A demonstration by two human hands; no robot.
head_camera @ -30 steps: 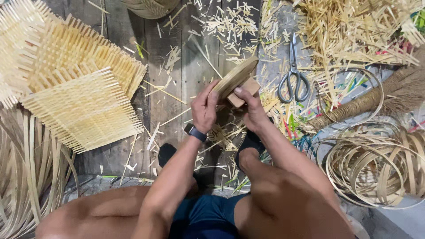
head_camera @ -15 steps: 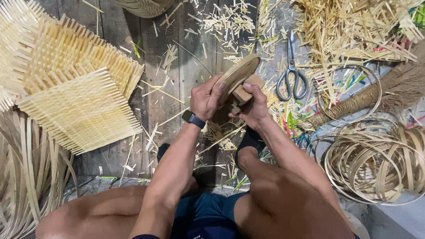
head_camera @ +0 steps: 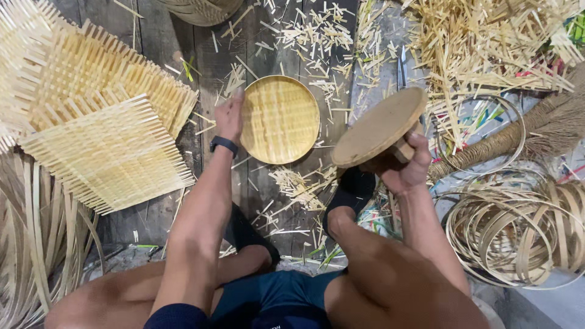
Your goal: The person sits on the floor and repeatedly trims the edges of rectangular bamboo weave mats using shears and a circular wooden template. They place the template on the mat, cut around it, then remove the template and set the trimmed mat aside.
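No packages, labels, signs or screens show anywhere in view

We see our bare forearms, with a black watch on a dark strap (head_camera: 223, 145) round the left wrist. A dark navy sleeve cuff (head_camera: 177, 317) shows at that upper arm. We wear dark blue shorts (head_camera: 274, 301) and black slip-on sandals (head_camera: 352, 194); our knees are bare.
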